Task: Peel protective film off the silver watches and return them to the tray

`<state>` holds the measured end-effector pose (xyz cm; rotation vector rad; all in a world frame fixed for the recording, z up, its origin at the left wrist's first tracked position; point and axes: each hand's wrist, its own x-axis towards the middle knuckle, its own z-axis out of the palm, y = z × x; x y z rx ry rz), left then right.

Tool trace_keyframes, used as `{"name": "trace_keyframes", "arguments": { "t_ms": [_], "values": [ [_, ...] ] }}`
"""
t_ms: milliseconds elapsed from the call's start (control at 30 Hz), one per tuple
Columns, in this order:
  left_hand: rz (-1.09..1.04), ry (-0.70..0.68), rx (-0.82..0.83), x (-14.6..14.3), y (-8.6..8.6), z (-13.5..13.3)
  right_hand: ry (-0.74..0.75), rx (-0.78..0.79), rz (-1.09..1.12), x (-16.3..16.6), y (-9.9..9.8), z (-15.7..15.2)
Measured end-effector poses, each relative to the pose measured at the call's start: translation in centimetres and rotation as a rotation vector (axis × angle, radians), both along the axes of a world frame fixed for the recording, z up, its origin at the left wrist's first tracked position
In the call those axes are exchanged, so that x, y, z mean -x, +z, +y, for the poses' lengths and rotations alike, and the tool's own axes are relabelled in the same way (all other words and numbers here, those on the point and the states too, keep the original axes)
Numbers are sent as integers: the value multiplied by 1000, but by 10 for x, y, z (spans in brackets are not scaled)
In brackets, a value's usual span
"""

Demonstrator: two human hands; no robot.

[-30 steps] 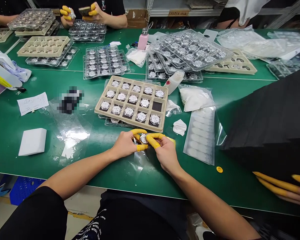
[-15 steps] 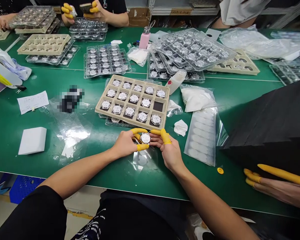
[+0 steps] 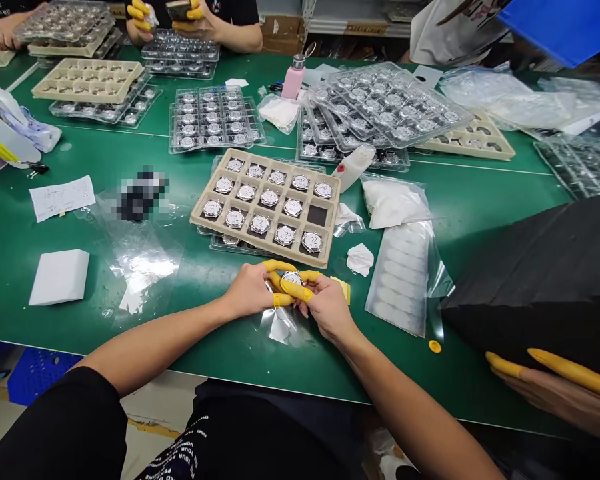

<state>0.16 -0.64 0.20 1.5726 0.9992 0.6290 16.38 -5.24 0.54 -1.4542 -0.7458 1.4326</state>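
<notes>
Both hands wear yellow finger covers and meet in front of the tray. My left hand [image 3: 250, 288] is closed, pinching a round silver watch case [image 3: 292, 276] between thumb and fingers. On its other side my right hand [image 3: 330, 308] grips the same case, its thumb lying across the front and hiding the lower part. Just behind the hands, a beige compartment tray [image 3: 267, 257] holds rows of similar watch cases; one compartment in the right column shows only its dark bottom. Clear film [image 3: 285, 331] lies beneath the fingers. A flat yellow piece [image 3: 343, 288] shows beside my right hand.
A white block [image 3: 60, 277] and a paper slip [image 3: 63, 198] lie left. Clear bagged strips [image 3: 397, 280], a crumpled tissue [image 3: 361, 259] and a yellow ring [image 3: 435, 347] lie right. Stacked clear trays [image 3: 390, 100] and a pink bottle [image 3: 294, 80] stand behind. A co-worker's hand [image 3: 550, 390] is at right.
My right hand has moved left and its thumb has come over the watch case, which was more fully visible before. A blue object has appeared at the top right.
</notes>
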Motion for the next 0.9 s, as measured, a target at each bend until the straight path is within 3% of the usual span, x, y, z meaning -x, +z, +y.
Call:
{"name": "trace_keyframes", "arguments": {
  "t_ms": [367,567,667,733,900],
  "values": [
    [-74,-42,21,-2,0,0,-68,-68,51,-4,-4,-2],
    [-35,-2,19,0,1,0,15,-80,102,-10,2,4],
    [-36,-14,-20,0,-1,1,56,-82,-7,-6,-2,3],
    [-52,-34,-30,0,-2,1,14,-151,-107,-3,-5,-1],
    [-137,-12,36,-1,0,1,-281,-509,-409,-15,1,7]
  ]
}}
